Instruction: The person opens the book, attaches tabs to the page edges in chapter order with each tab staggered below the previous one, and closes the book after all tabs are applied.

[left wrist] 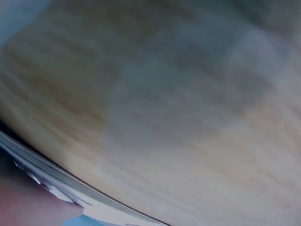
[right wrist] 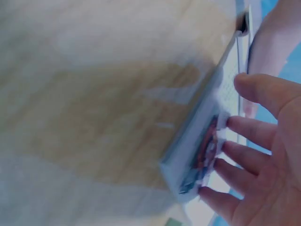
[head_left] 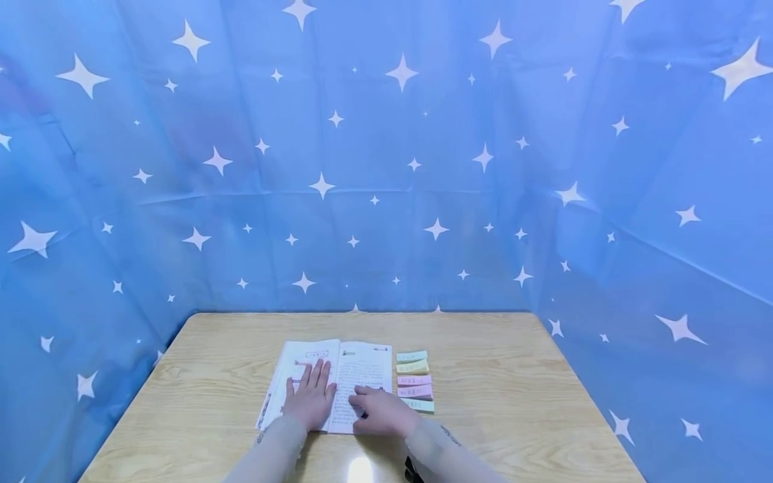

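An open book [head_left: 368, 367] with printed pages lies on the wooden table. My left hand [head_left: 309, 399] rests on its left page, fingers spread and straight. Over the lower part of the right page is my right hand [head_left: 386, 410]. In the right wrist view, the right hand's fingertips [right wrist: 225, 121] touch the page beside a coloured picture [right wrist: 207, 153], with the thumb apart and nothing pinched. The left wrist view catches only the book's edge [left wrist: 103, 209] and a blurred bit of the left hand [left wrist: 37, 207].
Right of the book, several handwritten paper strips form a column: green [head_left: 412, 357], yellow [head_left: 413, 367], pink [head_left: 415, 380] and another green one [head_left: 423, 405]. A small black object [head_left: 413, 471] shows by the right sleeve. Behind the table [head_left: 513, 402] hangs a blue star-patterned curtain [head_left: 374, 161].
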Motion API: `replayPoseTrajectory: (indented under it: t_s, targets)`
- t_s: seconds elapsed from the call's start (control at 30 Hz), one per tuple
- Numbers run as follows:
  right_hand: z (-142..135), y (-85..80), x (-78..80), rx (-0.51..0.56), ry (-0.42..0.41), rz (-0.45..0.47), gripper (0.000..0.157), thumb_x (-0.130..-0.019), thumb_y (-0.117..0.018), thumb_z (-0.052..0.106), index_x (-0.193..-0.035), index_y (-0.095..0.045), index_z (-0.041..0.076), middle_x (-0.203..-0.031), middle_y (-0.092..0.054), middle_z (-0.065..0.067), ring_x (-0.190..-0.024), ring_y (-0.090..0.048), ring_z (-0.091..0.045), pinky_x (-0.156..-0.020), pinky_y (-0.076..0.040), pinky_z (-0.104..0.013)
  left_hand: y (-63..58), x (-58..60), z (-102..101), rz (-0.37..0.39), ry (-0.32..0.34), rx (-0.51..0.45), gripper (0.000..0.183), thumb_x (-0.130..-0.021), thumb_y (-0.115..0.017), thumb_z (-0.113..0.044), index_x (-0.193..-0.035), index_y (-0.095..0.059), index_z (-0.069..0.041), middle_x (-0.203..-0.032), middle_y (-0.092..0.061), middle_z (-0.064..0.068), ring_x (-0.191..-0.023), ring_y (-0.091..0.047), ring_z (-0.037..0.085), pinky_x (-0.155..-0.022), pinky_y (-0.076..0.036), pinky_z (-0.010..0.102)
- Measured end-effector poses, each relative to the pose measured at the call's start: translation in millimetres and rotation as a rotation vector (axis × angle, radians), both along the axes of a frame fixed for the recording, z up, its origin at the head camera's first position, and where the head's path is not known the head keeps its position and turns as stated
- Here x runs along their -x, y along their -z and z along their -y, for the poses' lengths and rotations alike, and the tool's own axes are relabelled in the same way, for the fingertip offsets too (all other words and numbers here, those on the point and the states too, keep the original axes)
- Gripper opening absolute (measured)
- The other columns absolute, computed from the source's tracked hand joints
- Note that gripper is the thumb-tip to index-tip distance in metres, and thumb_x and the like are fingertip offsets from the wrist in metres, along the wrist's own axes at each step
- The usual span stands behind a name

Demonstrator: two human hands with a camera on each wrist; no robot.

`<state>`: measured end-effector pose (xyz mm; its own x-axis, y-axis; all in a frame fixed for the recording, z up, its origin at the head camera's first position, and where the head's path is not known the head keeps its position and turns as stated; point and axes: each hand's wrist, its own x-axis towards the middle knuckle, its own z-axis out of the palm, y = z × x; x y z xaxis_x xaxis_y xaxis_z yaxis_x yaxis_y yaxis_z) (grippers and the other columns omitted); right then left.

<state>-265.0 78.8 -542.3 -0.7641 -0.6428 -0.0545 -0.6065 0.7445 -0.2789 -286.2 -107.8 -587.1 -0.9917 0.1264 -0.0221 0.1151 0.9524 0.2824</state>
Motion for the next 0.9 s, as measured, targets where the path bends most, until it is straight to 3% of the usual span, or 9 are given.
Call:
replayPoseTrajectory:
  t_s: [0.13,0.4,0.57,0.73,0.83,0.9]
  targets:
    - [8.4,-2.3,3.6,-0.041,0.027,0.064,0.06,-0.071,-0.062,0.035,-0.126,-0.05,0.013,-0.133,-0.041,-0.008,-0.119,-0.04,-0.023,-0.096,-0.034,-0.031,4.3,-0.2,4.0,-0.032,0.01,0.006,0.055,-0.093,-0.024,-0.045,-0.141,-0.021,-0.018,-0.146,-0.016,0.002,-0.132,-0.012,0.028,-0.098,0.001,0.062]
    - [13.1,-2.9,7.5,-0.072,0.05,0.076,0.061,-0.071,-0.063,0.036,-0.126,-0.049,0.014,-0.131,-0.044,-0.007,-0.118,-0.041,-0.022,-0.097,-0.034,-0.032,11.5,9.5,18.1,-0.079,0.039,-0.006,0.047,-0.094,-0.025,-0.042,-0.139,-0.027,-0.028,-0.143,-0.023,-0.005,-0.13,-0.019,0.024,-0.1,-0.007,0.058]
    - [12.4,0.4,4.2,-0.044,0.038,0.085,0.058,-0.072,-0.063,0.035,-0.124,-0.051,0.013,-0.129,-0.046,-0.007,-0.117,-0.043,-0.022,-0.096,-0.035,-0.031,16.0,9.3,24.0,-0.022,0.067,0.032,0.05,-0.093,-0.023,-0.045,-0.14,-0.021,-0.03,-0.146,-0.016,-0.002,-0.132,-0.012,0.024,-0.101,-0.003,0.057]
    - [18.1,-0.4,9.7,-0.033,-0.011,0.05,0.052,-0.077,-0.061,0.037,-0.122,-0.054,0.012,-0.125,-0.05,-0.004,-0.114,-0.046,-0.018,-0.095,-0.036,-0.029,16.6,8.5,24.9,-0.009,0.059,0.018,0.054,-0.093,-0.021,-0.046,-0.142,-0.017,-0.023,-0.146,-0.012,-0.003,-0.133,-0.008,0.022,-0.102,0.0,0.055]
    - [22.3,-2.5,15.1,-0.011,-0.042,0.071,0.058,-0.077,-0.062,0.038,-0.127,-0.048,0.013,-0.13,-0.045,0.001,-0.118,-0.042,-0.021,-0.097,-0.033,-0.035,11.7,9.9,22.8,-0.019,0.068,-0.008,0.053,-0.094,-0.023,-0.044,-0.141,-0.02,-0.02,-0.146,-0.014,-0.001,-0.132,-0.009,0.023,-0.101,0.0,0.056]
    - [25.6,-3.1,16.1,0.007,-0.052,0.109,0.065,-0.075,-0.064,0.04,-0.132,-0.042,0.016,-0.135,-0.038,0.004,-0.121,-0.037,-0.027,-0.094,-0.033,-0.049,8.8,10.0,22.2,-0.009,0.074,-0.008,0.053,-0.094,-0.023,-0.042,-0.141,-0.021,-0.019,-0.146,-0.015,0.0,-0.132,-0.01,0.024,-0.101,-0.001,0.056]
